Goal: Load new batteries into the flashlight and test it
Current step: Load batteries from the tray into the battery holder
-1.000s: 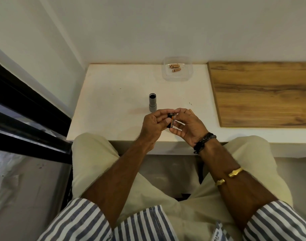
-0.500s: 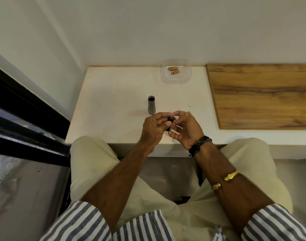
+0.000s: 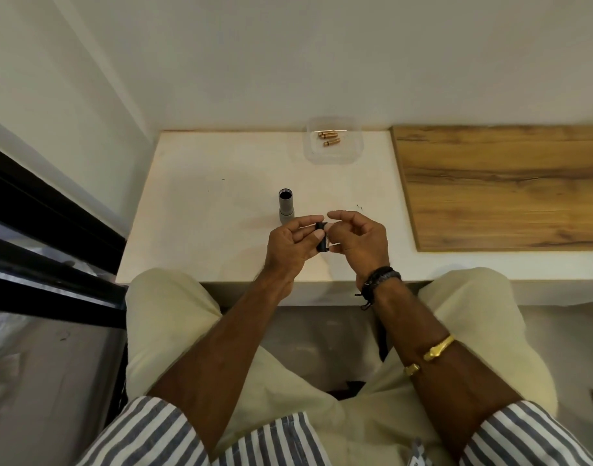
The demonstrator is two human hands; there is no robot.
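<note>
Against the pale back wall stands a white table, its near edge just above the seated person's knees and its left edge close to a side wall with a dark window frame. Broad bare surface lies left of and behind the hands. A wooden board covers the table's right part, its left edge well apart from the hands. A clear container sits at the back edge, just beside the board.

The left hand and right hand meet above the table's front strip. The left hand pinches a short black battery holder between thumb and fingers. The right hand's fingers are curled against the holder's right side, the forefinger arched above it; whether it grips or only touches I cannot tell.

The grey flashlight body stands upright, open end up, just behind the left hand. Three copper-coloured batteries lie in the container.
</note>
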